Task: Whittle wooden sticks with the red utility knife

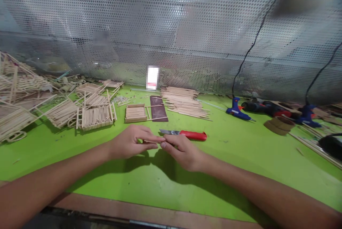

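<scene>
Over the green table (157,186), my left hand (130,141) and my right hand (184,150) meet at the fingertips. Both are pinched closed; a thin pale sliver shows between them, mostly hidden by the fingers. Just behind my right hand lies a knife (193,135) with a red handle, its blade pointing left. Beyond my left hand sits a small rectangular frame (136,113) built of wooden sticks. Two sticks extend from it over a dark brown flat sheet (160,113). A spread of loose wooden sticks (184,100) lies farther back.
Stick-built trays (97,116) and a tangled stick pile (16,83) crowd the left. Two blue glue guns, one nearer (236,109) and one farther right (308,115), have black cords. A brown ring-shaped piece (279,125) lies between them. A perforated metal screen (133,36) closes the back.
</scene>
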`<state>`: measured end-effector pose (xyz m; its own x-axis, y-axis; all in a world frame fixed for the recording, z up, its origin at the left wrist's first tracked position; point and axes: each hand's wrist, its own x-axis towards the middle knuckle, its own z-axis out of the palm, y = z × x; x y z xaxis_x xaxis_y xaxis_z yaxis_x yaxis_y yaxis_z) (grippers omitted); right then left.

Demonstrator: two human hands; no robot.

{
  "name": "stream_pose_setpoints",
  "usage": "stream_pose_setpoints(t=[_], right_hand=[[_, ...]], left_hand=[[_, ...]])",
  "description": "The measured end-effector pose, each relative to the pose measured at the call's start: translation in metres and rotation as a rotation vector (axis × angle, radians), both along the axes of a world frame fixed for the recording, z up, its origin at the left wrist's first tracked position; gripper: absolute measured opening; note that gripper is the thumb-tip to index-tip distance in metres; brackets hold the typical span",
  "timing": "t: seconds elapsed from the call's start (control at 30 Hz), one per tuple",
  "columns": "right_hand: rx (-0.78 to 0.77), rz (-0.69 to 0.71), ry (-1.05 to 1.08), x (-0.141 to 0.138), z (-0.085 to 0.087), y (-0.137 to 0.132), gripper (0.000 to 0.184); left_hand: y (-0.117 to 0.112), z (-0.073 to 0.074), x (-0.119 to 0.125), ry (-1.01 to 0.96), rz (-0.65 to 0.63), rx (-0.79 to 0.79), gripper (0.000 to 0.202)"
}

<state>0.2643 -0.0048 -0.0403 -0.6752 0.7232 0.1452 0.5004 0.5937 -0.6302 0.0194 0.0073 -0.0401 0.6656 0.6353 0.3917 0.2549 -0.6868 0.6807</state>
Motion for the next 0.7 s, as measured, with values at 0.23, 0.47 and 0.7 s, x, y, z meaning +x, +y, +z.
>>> stream_pose_setpoints(t=[0.23,0.47,0.7], right_hand=[[0.150,-0.010,-0.238,0.006,0.002,0.007,0.032],[0.301,0.001,-0.546,-0.007,0.003,-0.002,0.024],[0.400,0.097,-0.706,-0.004,0.005,0.000,0.017]], left_hand=[[0.017,-0.010,-0.010,0.197,0.021,0.242,0.033],[0.008,-0.012,0.002,0.370,0.010,0.382,0.028],[0.008,-0.010,-0.003,0.447,-0.080,0.430,0.022]])
